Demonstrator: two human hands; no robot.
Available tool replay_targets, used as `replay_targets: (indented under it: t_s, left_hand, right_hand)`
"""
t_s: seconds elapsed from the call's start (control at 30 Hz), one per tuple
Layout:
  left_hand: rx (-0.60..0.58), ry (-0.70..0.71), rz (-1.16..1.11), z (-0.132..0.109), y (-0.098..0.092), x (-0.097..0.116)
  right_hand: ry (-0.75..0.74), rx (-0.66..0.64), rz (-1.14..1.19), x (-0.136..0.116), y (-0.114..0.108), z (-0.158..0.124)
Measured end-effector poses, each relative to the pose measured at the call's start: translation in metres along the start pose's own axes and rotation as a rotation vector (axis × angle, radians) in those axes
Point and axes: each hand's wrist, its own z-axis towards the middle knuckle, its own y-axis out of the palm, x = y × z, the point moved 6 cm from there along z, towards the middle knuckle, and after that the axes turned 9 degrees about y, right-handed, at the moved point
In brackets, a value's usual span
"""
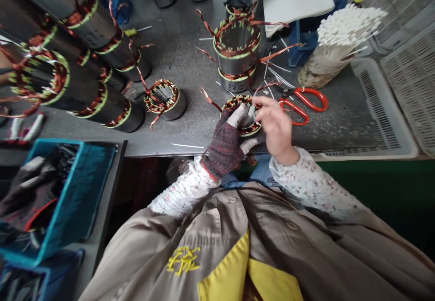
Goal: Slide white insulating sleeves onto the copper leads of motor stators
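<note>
My left hand (224, 140) wears a dark maroon knit glove with light fingertips. It grips a motor stator (250, 132) near the bench's front edge, thumb and fingers around its wall. Copper windings and yellow-green slot liners ring the stator's top, and a copper lead sticks out at its left. At the right side of that rim is my bare right hand (277, 129), its thumb and fingertips pinched together. What they pinch is too small to make out. Red-handled scissors (311, 99) lie just right of this hand, blades pointing toward the stator.
Behind stand two stacked stators (234, 61) with leads spread out. A single stator (166, 99) is at left, beside leaning stator stacks (88, 93). A bundle of white sticks (350, 29), loose white strips (282, 77), a plastic basket (404, 138) and a teal bin (73, 192) surround the work.
</note>
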Motion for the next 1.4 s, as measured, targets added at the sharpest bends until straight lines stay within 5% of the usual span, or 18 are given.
replay_targets:
  t_s: [0.17, 0.37, 0.7, 0.9, 1.2, 1.4]
  left_hand:
    - [-0.178, 0.101, 0.483, -0.004, -0.029, 0.015]
    - [-0.410, -0.056, 0.477, -0.007, -0.020, -0.009]
    - [-0.232, -0.114, 0.276, -0.008, 0.001, -0.020]
    - [-0.119, -0.135, 0.145, -0.014, 0.009, -0.030]
    - [-0.148, -0.185, 0.125, -0.004, 0.018, -0.026]
    - [-0.176, -0.198, 0.201, -0.004, 0.019, -0.025]
  right_hand:
    - [-0.144, -0.054, -0.467, 0.010, 0.001, -0.030]
    - [-0.246, -0.149, -0.644, -0.008, -0.009, -0.020]
    - [-0.221, -0.603, -0.744, -0.002, -0.012, 0.033]
    - [-0.274, -0.655, -0.786, 0.003, -0.007, 0.046]
    - [-0.271, -0.623, -0.729, 0.029, 0.002, 0.058]
    - [-0.224, -0.631, -0.759, 0.010, -0.008, 0.043]
